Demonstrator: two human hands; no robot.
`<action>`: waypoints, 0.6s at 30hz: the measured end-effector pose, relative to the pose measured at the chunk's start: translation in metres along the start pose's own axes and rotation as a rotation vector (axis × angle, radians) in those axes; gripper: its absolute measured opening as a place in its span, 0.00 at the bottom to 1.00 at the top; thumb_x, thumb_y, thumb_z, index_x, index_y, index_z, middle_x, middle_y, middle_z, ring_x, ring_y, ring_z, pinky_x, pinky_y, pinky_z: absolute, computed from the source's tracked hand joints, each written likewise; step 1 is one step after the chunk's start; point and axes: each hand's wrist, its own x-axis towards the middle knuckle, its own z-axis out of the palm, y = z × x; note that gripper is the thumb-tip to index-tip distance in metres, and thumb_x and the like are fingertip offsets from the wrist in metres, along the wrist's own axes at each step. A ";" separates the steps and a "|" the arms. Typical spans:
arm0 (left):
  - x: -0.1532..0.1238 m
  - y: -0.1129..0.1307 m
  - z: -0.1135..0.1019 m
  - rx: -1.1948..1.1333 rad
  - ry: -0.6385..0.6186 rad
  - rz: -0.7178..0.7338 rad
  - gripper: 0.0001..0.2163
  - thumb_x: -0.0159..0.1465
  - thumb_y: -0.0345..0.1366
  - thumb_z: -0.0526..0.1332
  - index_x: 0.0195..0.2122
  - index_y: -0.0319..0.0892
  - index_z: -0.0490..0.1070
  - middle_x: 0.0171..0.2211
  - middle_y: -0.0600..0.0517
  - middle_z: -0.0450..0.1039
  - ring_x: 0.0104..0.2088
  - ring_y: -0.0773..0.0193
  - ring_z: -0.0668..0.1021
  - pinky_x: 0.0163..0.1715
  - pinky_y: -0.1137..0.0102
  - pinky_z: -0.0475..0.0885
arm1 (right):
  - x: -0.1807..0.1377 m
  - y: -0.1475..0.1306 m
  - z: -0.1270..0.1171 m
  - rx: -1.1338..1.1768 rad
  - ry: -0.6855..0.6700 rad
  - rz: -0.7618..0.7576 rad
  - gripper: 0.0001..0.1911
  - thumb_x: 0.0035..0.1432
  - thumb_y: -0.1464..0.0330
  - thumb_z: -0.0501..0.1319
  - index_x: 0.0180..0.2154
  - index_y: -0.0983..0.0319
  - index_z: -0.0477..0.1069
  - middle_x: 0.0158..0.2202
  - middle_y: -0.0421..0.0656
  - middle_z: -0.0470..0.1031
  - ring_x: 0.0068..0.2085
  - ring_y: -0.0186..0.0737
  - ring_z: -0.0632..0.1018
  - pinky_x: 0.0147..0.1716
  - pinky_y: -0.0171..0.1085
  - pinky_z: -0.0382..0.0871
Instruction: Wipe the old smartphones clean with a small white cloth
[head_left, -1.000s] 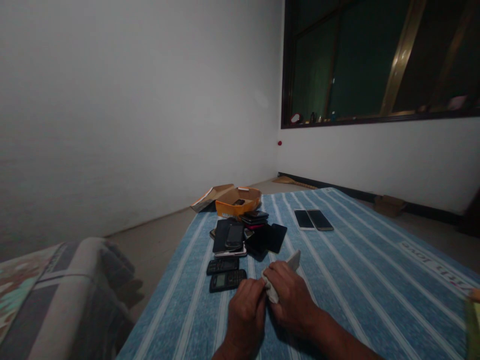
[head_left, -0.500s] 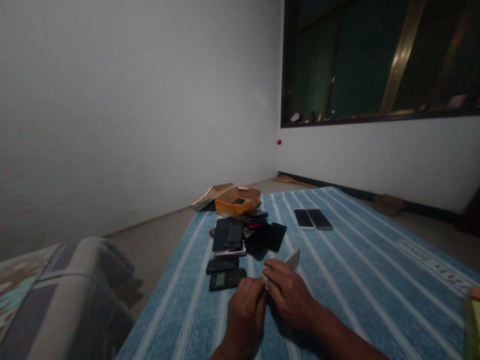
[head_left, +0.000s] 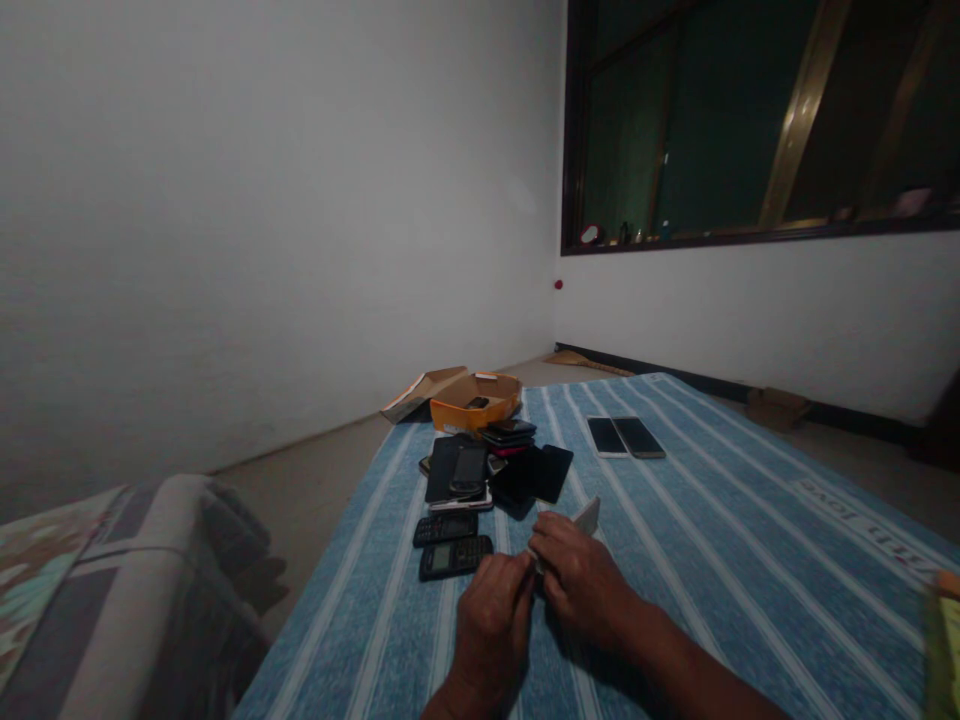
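A pale, flat phone (head_left: 588, 515) is tilted up on edge between my hands, low over the striped cloth. My right hand (head_left: 576, 572) is closed around its body, so most of it is hidden. My left hand (head_left: 491, 612) is closed too, its fingertips pinched at the near end of the phone, against the right fingers. Just left of my hands lie two black keypad phones, the nearer one (head_left: 455, 557) and the farther one (head_left: 445, 528). Beyond them spreads a pile of dark phones, with a slider-like black phone (head_left: 469, 468) on top.
An orange box (head_left: 454, 415) with its lid open stands behind the pile, a small phone inside. Two phones, one white-framed (head_left: 606, 437) and one greyish (head_left: 639, 437), lie side by side at the right on the blue striped cloth (head_left: 720, 540). A draped fabric (head_left: 150, 570) is at left.
Both hands stay almost in place around the pale phone. The right hand has shifted very slightly right; the phones on the cloth have not moved.
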 end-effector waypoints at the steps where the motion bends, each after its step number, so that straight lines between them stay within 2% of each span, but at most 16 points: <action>1: 0.000 0.000 0.000 -0.003 0.000 -0.001 0.08 0.71 0.28 0.51 0.41 0.41 0.70 0.27 0.52 0.73 0.27 0.62 0.76 0.27 0.70 0.73 | -0.001 0.001 0.001 -0.017 0.012 -0.011 0.15 0.50 0.83 0.56 0.36 0.62 0.71 0.42 0.49 0.75 0.49 0.47 0.75 0.50 0.45 0.73; 7: 0.001 0.000 0.000 -0.005 -0.029 -0.017 0.08 0.71 0.29 0.52 0.42 0.41 0.70 0.28 0.51 0.74 0.28 0.62 0.77 0.27 0.70 0.73 | -0.005 0.017 0.008 -0.086 0.095 -0.059 0.17 0.50 0.83 0.56 0.38 0.62 0.71 0.43 0.49 0.76 0.56 0.50 0.73 0.58 0.49 0.69; 13: 0.000 -0.002 0.000 0.021 -0.003 0.007 0.08 0.71 0.28 0.51 0.42 0.40 0.70 0.27 0.51 0.74 0.27 0.62 0.77 0.25 0.70 0.73 | -0.006 0.033 0.002 -0.157 0.124 -0.022 0.17 0.47 0.84 0.54 0.36 0.63 0.72 0.41 0.50 0.76 0.55 0.51 0.74 0.57 0.49 0.70; 18: 0.000 -0.003 0.001 0.043 0.003 0.028 0.08 0.70 0.27 0.51 0.44 0.39 0.69 0.28 0.50 0.74 0.27 0.61 0.77 0.26 0.70 0.75 | -0.007 0.051 -0.003 -0.228 0.178 0.033 0.19 0.47 0.84 0.52 0.36 0.62 0.73 0.43 0.50 0.77 0.54 0.49 0.74 0.56 0.48 0.70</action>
